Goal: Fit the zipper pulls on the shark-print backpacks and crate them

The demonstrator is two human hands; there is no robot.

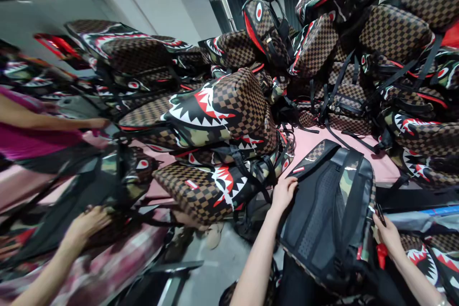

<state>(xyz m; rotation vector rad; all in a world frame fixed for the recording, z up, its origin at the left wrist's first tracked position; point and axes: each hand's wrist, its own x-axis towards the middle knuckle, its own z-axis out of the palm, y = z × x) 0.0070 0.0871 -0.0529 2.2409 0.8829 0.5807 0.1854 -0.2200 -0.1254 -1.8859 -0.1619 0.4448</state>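
Hands in view: four. Two are ours, two belong to a co-worker.

Left hand [283,193]: lies on the upper-left corner of one backpack [330,215], fingers bent over its edge, holding it there.

Right hand [389,234]: at the same backpack's right edge, fingers drawn narrow. A small dark thing shows at the fingertips. We cannot tell what it is, nor whether the fingers pinch it or the pack.

The backpack lies between our two hands, back side up, with black mesh padding facing us. Straps [353,186] counted on it: two, with camouflage showing along one. One red tag [382,253] hangs just below the right hand.

Beyond the left hand is a pile of the same backpacks, brown check with shark mouth print and camouflage. The nearest stack [218,119] shows three, one on another, just beside the left hand. Further packs rise behind both hands. We count more than a dozen in all, but the exact number is not readable because they overlap.

A bare strip of pink table [311,146] shows just past the held backpack, between it and the pile.

Well left of our left hand, one co-worker's hand [88,222] rests on a dark blurred pack. The second hand [100,124] reaches in above it from a pink sleeve [21,141]. Both are blurred, and we cannot tell their grip.
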